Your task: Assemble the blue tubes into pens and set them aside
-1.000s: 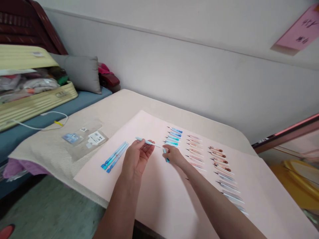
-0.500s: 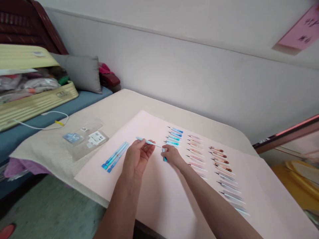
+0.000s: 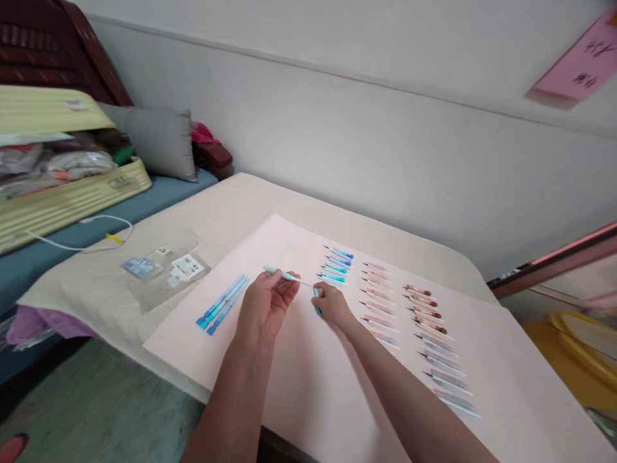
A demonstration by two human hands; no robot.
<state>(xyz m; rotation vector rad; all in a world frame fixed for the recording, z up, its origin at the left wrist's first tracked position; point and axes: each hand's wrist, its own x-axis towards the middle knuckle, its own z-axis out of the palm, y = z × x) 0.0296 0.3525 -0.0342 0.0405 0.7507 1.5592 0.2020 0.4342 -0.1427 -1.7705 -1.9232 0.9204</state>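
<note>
- Left hand (image 3: 264,302) pinches blue pen (image 3: 276,272), thin end (image 3: 304,282) toward four o'clock, maybe to leave it free.
- Right hand (image 3: 332,301): closed fingers grip a blue piece (image 3: 317,299).
- Three pens (image 3: 223,302) lie at left hand's nine o'clock.

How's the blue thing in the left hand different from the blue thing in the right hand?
The pale blue pen in the left hand looks longer; the short blue piece in the right hand looks stubby. The pen lies nearly level, while the piece points down. The pen has a thin rod sticking out; none shows on the piece. Both are bluish and held in fingers.
</note>
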